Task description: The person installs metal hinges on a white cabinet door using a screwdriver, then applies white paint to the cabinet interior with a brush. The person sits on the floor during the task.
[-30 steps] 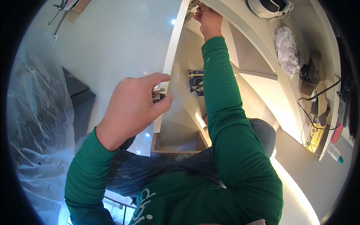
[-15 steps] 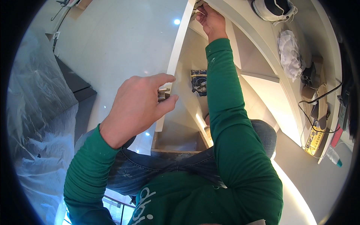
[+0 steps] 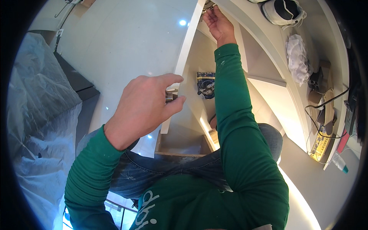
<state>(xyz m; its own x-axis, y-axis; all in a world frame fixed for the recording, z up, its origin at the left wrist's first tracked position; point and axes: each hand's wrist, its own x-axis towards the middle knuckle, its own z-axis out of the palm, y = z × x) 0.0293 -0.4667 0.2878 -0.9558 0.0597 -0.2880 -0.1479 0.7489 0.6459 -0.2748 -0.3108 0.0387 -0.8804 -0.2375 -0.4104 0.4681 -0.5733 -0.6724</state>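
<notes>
My left hand (image 3: 143,107) is beside the edge of a white panel (image 3: 190,34), back of the hand up. Its thumb and index finger are apart around a metal hinge (image 3: 169,96) on that edge; the other fingers are hidden. Far ahead, my right hand (image 3: 221,27) reaches to a second metal hinge (image 3: 208,6) at the panel's top end. Its palm shows, the fingers are loosely curled, and the thumb, apart from them, is up by the hinge. I cannot make out any tool in it.
Inside the cabinet, a dark printed packet (image 3: 206,85) lies beneath my right forearm. A curved shelf at right carries a white shoe (image 3: 281,13), a crumpled white bag (image 3: 298,59), a yellow box (image 3: 321,145) and a black cable (image 3: 326,102). Clear plastic sheeting (image 3: 42,126) drapes the left side.
My right hand has turned, showing more palm, with its fingers looser by the upper hinge. My left hand keeps nearly the same place at the lower hinge. The view has shifted slightly.
</notes>
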